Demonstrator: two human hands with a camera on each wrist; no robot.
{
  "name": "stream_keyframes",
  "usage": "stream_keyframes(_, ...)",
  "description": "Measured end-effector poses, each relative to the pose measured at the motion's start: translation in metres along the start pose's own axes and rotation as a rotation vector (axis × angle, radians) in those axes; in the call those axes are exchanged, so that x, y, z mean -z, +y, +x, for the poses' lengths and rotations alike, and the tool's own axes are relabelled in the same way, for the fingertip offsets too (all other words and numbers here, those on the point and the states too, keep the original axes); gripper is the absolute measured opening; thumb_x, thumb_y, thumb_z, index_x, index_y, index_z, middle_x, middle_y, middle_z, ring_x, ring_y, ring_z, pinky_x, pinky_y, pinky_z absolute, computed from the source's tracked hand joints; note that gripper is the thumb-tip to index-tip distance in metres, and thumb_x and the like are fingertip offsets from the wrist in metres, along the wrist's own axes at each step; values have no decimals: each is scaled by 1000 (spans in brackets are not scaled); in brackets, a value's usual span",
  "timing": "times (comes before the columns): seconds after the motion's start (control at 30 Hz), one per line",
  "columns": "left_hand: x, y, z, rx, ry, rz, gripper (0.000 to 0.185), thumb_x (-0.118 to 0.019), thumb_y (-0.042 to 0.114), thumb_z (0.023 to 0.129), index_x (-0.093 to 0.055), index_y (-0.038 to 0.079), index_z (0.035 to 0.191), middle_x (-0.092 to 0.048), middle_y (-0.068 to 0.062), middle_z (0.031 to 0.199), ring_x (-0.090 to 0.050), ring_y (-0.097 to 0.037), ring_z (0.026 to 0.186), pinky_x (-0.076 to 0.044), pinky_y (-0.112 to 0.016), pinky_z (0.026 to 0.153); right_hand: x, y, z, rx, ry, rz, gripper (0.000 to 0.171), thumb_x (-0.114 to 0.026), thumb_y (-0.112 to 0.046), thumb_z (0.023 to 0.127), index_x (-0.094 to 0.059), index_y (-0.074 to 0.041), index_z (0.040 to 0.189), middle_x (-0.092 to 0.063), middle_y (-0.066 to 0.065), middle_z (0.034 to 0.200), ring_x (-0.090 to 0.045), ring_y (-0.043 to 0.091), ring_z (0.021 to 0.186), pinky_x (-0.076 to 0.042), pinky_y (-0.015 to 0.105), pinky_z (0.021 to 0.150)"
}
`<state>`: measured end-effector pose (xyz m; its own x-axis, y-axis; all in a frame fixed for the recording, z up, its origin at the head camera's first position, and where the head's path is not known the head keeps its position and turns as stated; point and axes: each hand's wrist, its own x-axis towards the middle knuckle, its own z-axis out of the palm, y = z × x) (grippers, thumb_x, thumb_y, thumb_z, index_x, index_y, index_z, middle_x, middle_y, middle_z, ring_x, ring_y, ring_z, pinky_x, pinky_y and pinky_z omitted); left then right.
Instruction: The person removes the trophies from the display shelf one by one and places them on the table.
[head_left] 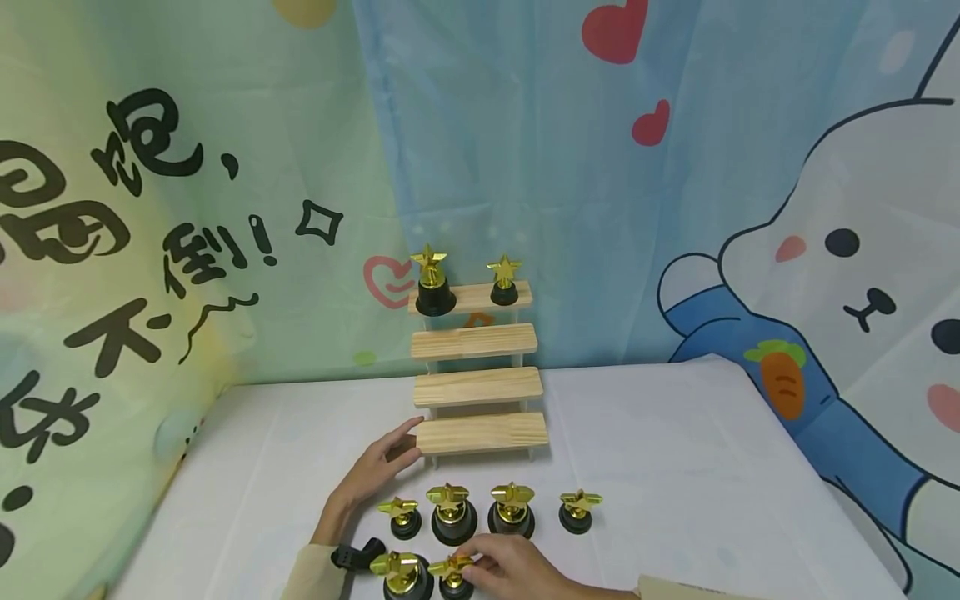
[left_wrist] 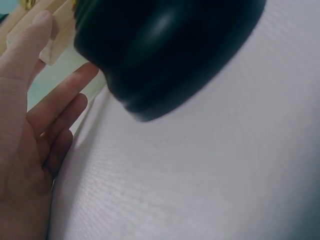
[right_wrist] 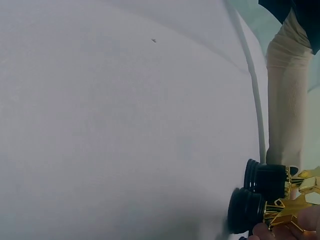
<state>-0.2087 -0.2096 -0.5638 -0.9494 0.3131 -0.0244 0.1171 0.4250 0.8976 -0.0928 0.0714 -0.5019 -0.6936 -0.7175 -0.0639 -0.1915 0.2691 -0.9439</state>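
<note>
Trophy (head_left: 452, 575), the small one in the front row, sits on the surface (head_left: 675, 467) under my right hand (head_left: 517, 569), whose fingers (head_left: 480, 546) pinch its gold star; the right wrist view shows the same pinch at its lower edge. Just to its left stands a bigger trophy (head_left: 401, 575), nearly touching, so lifting at a slant could knock that one over. The star is a thin thing to pinch, and the black base could swing and slip free. Behind stand four more trophies (head_left: 512, 507) in a row, easy to clip with my wrist. My left hand (head_left: 375, 471) lies relaxed, fingertips against the bottom step of the wooden rack (head_left: 480, 432); a nudge there could shake the two trophies (head_left: 433, 283) on top
</note>
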Motion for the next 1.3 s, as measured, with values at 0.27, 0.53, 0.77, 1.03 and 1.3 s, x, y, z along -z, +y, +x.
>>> stream_keyframes(0.27, -1, -2, 1, 14, 3, -7, 57, -62, 38, 94, -41, 34, 146, -67, -4, 124, -60, -22, 119, -41, -49, 107, -3, 4, -1, -19, -23, 37, 22, -59, -19, 97, -66, -3, 109, -70, 16, 108, -68, 1, 89, -53, 15, 74)
stream_keyframes(0.53, -1, -2, 1, 11, 3, -4, 57, -62, 38, 94, -41, 34, 146, -67, -4, 124, -61, -22, 119, -41, -48, 106, -3, 3, 0, -73, -26, 70, 19, -61, -18, 94, -66, -7, 109, -70, 13, 108, -67, 2, 88, -53, 16, 73)
stream_keyframes(0.77, -1, -3, 2, 16, 2, -5, 56, -63, 39, 93, -41, 35, 146, -67, -3, 124, -61, -21, 119, -42, -46, 106, 2, -2, 0, -98, -34, 78, 24, -61, -18, 95, -65, -3, 113, -68, 16, 113, -69, 9, 92, -53, 16, 75)
stream_keyframes(1.03, 0, -4, 2, 11, 2, -6, 57, -63, 38, 93, -42, 35, 146, -67, -2, 123, -61, -20, 119, -42, -45, 106, 8, -12, -4, -89, -32, 84, 28, -59, -19, 97, -62, 0, 117, -65, 18, 118, -67, 7, 98, -53, 17, 78)
stream_keyframes(1.3, -2, -4, 2, 13, 23, 4, 55, -63, 34, 94, -43, 32, 145, -67, -4, 122, -61, -22, 118, -42, -46, 106, 16, -27, -5, -83, -18, 26, 30, -59, -24, 97, -62, -4, 120, -65, 15, 121, -66, 12, 104, -54, 21, 82)
